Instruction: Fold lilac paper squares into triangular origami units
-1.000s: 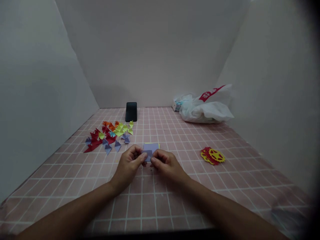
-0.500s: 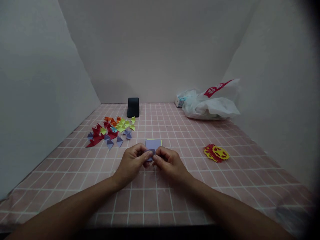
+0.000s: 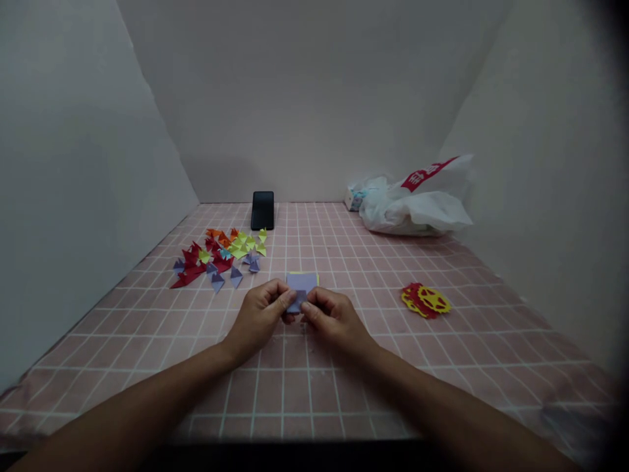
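Note:
A small folded piece of purple paper (image 3: 297,301) is held between both hands above the table. My left hand (image 3: 263,314) pinches its left side with thumb and fingers, and my right hand (image 3: 334,320) pinches the right side. The fingers cover part of the folds. Just behind them lies a stack of square paper sheets (image 3: 303,282), purple on top with a yellow edge showing. To the left sits a group of folded paper pieces in purple (image 3: 236,278), red (image 3: 188,274), orange (image 3: 223,238) and yellow (image 3: 239,247).
A dark phone (image 3: 263,210) leans upright at the back. Red and yellow cut-out discs (image 3: 432,301) lie to the right. Behind them are a white plastic bag (image 3: 417,206) and a small box (image 3: 353,198). Pale walls enclose the pink checked tablecloth (image 3: 373,275).
The purple paper has tilted slightly in my fingers, so more of its face shows. Both hands stay pinched on it in nearly the same place. The other things have not moved.

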{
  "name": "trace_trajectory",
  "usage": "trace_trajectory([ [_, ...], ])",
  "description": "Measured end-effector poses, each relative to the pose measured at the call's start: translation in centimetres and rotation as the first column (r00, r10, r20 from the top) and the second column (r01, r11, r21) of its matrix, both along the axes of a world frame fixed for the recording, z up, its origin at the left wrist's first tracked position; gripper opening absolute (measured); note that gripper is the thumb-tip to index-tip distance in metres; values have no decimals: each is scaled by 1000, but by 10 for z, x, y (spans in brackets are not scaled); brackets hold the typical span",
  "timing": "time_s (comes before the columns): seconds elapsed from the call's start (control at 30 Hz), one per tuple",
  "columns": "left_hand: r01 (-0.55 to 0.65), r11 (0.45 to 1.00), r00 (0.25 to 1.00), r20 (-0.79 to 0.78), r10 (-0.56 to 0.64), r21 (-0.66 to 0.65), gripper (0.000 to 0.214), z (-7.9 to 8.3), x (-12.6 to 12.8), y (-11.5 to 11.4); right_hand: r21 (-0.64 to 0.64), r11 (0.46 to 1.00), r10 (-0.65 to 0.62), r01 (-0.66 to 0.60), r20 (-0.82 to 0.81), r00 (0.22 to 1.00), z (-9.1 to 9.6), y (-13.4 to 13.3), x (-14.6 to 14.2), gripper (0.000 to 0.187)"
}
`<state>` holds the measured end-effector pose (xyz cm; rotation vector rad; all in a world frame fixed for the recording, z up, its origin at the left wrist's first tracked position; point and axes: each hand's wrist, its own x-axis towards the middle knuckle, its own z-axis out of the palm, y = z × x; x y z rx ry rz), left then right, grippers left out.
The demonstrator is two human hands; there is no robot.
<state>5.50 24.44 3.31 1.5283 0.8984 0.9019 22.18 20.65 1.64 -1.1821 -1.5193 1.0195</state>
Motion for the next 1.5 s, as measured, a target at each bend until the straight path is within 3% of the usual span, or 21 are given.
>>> trace_trajectory([
  [0.17,69,998,998,-14,-69,-13,27,-1,1,-2,-44,999,22,-26,-97,995,-3,1,1,24],
  [0.4,128,981,992,13,-128,-144,29,-5,4,-5,7,992,-121,122,-106,987,-3,-3,1,25],
  [0.7,52,996,998,49,-48,-77,22,-4,5,-1,-44,998,-56,43,-379,924,-4,2,-2,23],
  [0.93,11,1000,998,66,-10,-11,20,-5,3,0,-50,999,-32,12,-427,904,-8,5,-3,25],
  [1.2,33,996,985,173,-18,-80,19,-10,2,2,-35,997,41,-65,-470,882,-5,4,-3,22],
  [1.5,-10,999,982,189,20,-53,18,-8,3,3,-32,996,59,-83,-466,883,-1,2,-3,23],
])
